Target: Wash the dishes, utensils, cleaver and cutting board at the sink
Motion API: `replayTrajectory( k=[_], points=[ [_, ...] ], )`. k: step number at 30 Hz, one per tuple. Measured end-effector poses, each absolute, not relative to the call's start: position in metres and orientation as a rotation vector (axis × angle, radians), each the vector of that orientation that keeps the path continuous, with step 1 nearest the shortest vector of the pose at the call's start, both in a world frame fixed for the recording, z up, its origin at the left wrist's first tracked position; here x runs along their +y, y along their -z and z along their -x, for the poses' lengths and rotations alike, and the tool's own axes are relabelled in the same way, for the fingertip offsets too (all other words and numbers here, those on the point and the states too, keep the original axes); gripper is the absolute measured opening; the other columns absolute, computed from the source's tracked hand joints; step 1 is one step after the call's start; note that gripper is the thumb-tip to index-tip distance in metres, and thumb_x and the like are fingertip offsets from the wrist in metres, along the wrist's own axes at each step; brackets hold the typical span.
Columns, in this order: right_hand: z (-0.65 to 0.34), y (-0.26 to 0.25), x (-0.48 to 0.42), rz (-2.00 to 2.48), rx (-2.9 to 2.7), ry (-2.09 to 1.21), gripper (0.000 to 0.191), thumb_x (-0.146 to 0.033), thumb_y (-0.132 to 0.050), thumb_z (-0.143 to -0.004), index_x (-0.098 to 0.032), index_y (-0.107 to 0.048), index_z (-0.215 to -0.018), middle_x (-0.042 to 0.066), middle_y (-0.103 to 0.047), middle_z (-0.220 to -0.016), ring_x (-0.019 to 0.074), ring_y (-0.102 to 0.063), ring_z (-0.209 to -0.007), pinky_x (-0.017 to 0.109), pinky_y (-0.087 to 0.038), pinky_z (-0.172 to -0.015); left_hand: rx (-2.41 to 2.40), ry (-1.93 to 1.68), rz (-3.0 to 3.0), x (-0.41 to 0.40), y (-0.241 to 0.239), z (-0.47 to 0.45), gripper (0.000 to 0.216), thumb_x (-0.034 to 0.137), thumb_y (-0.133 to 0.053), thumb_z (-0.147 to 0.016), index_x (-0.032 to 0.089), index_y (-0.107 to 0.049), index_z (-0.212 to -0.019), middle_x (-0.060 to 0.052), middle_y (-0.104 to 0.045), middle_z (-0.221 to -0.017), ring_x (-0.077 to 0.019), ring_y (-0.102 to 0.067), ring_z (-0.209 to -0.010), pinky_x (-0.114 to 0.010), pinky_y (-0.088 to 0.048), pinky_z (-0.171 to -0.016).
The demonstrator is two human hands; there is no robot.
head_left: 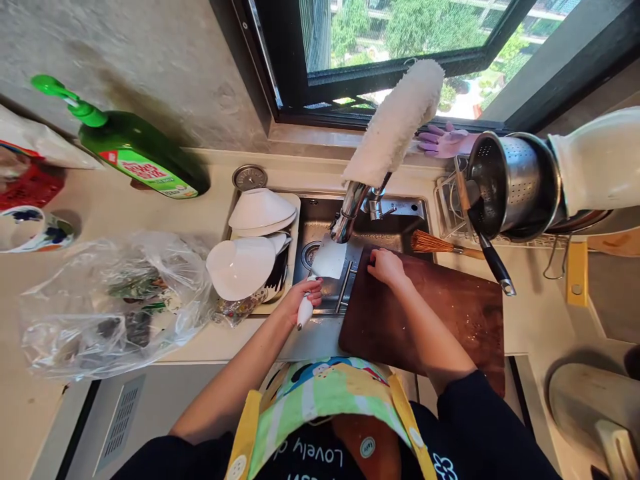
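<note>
1. Knife (327, 260) is in the left hand (304, 300), just above the sink (400, 208). Strong glare lies on the blade, so its edge and true shape are hard to make out. The fingers hide part of the white handle.
2. Its long axis runs from the handle at lower left up to the blade, so the blade points to about 1 o'clock, toward the faucet (350, 213).
3. The left hand is clenched around the handle, with the fingers closed.
4. The right hand (387, 267) is released. It lies on the top edge of the dark wooden board (430, 320), and I see nothing held in it.
5. From the knife, the bowls (260, 210) stand at 10 o'clock, and the bag (115, 307) lies at 9 o'clock. What is inside the bag is hard to make out through the plastic.
6. From the right hand, the brush (433, 242) lies at 3 o'clock, and the colander (515, 183) sits at 2 o'clock.
7. A white object (597, 160) is cut off by the right side of the view, and I cannot tell what it is.
</note>
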State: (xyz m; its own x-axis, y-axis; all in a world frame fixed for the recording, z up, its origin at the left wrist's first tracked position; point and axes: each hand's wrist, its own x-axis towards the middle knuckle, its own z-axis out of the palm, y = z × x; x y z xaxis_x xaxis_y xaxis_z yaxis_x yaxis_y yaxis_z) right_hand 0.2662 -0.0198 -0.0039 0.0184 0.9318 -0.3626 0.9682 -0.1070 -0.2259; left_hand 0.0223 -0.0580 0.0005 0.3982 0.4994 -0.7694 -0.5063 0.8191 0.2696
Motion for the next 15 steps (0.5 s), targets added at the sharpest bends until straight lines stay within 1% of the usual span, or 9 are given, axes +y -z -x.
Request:
replayTrajectory(
  k=[2, 4, 6, 7, 8, 11, 12, 13, 15],
  points=[
    [-0.270, -0.006, -0.005, -2.337, 2.099, 0.566, 0.014, -0.028, -0.057, -0.082, -0.019, -0.062, -0.091, 0.008, -0.062, -0.096, 0.0218, -0.057, -0.089, 0.030, -0.043, -0.074, 0.957, -0.639, -0.014, -0.057, 0.000, -0.023, 0.010, 0.004, -0.058, -0.073, 0.011, -0.051, -0.074, 0.009, -0.036, -0.048, -0.0005, -0.030, -0.035, -0.012, -0.024, -0.035],
    [-0.277, -0.015, 0.014, -2.568, 2.168, 0.331, 0.021, -0.026, -0.052, -0.085, -0.018, -0.060, -0.102, 0.012, -0.060, -0.104, 0.0239, -0.055, -0.097, 0.032, -0.042, -0.078, 0.943, -0.649, -0.039, -0.056, 0.001, -0.023, 0.013, 0.005, -0.060, -0.071, 0.012, -0.049, -0.071, 0.009, -0.037, -0.049, -0.0006, -0.030, -0.035, -0.012, -0.024, -0.035],
    [-0.285, -0.022, 0.030, -2.668, 2.168, 0.164, 0.025, -0.024, -0.051, -0.085, -0.016, -0.058, -0.107, 0.014, -0.058, -0.109, 0.0254, -0.054, -0.100, 0.033, -0.041, -0.079, 0.935, -0.656, -0.058, -0.055, 0.002, -0.023, 0.016, 0.006, -0.062, -0.071, 0.013, -0.047, -0.070, 0.009, -0.036, -0.049, -0.0009, -0.030, -0.036, -0.012, -0.024, -0.035],
    [-0.289, -0.023, 0.034, -2.621, 2.177, 0.190, 0.023, -0.024, -0.051, -0.084, -0.017, -0.059, -0.105, 0.014, -0.059, -0.107, 0.0252, -0.054, -0.097, 0.033, -0.041, -0.078, 0.933, -0.658, -0.065, -0.055, 0.002, -0.023, 0.017, 0.006, -0.062, -0.070, 0.013, -0.047, -0.069, 0.009, -0.036, -0.049, -0.0010, -0.031, -0.036, -0.012, -0.024, -0.035],
    [-0.291, -0.022, 0.036, -2.510, 2.196, 0.288, 0.020, -0.025, -0.053, -0.084, -0.018, -0.060, -0.101, 0.012, -0.060, -0.102, 0.0241, -0.055, -0.093, 0.032, -0.040, -0.075, 0.929, -0.662, -0.070, -0.055, 0.002, -0.024, 0.017, 0.007, -0.063, -0.070, 0.013, -0.047, -0.069, 0.009, -0.036, -0.049, -0.0011, -0.031, -0.036, -0.012, -0.024, -0.036],
    [-0.292, -0.010, 0.019, -1.964, 2.249, 0.688, 0.013, -0.026, -0.062, -0.076, -0.020, -0.062, -0.088, 0.004, -0.062, -0.082, 0.0188, -0.056, -0.076, 0.027, -0.037, -0.066, 0.919, -0.660, -0.061, -0.057, 0.003, -0.026, 0.020, 0.008, -0.064, -0.070, 0.014, -0.045, -0.069, 0.009, -0.036, -0.050, -0.0014, -0.031, -0.037, -0.013, -0.024, -0.037],
    [-0.290, -0.003, 0.010, -1.839, 2.243, 0.733, 0.015, -0.023, -0.064, -0.072, -0.020, -0.062, -0.087, 0.003, -0.062, -0.079, 0.0177, -0.056, -0.074, 0.026, -0.036, -0.064, 0.917, -0.653, -0.048, -0.058, 0.003, -0.027, 0.021, 0.008, -0.064, -0.070, 0.015, -0.044, -0.069, 0.009, -0.035, -0.050, -0.0014, -0.031, -0.037, -0.013, -0.024, -0.037],
    [-0.287, 0.003, 0.000, -1.799, 2.237, 0.701, 0.017, -0.020, -0.064, -0.069, -0.020, -0.061, -0.086, 0.003, -0.062, -0.079, 0.0174, -0.056, -0.073, 0.026, -0.034, -0.062, 0.916, -0.646, -0.030, -0.059, 0.003, -0.028, 0.023, 0.008, -0.064, -0.070, 0.015, -0.043, -0.068, 0.010, -0.035, -0.050, -0.0015, -0.030, -0.036, -0.013, -0.023, -0.037],
    [-0.279, 0.015, -0.017, -1.899, 2.231, 0.575, 0.013, -0.014, -0.059, -0.069, -0.018, -0.060, -0.081, 0.005, -0.063, -0.081, 0.0164, -0.055, -0.070, 0.026, -0.033, -0.060, 0.905, -0.618, 0.005, -0.060, 0.003, -0.030, 0.022, 0.007, -0.061, -0.072, 0.015, -0.042, -0.066, 0.010, -0.033, -0.049, -0.0013, -0.028, -0.036, -0.014, -0.022, -0.037]
  ],
)
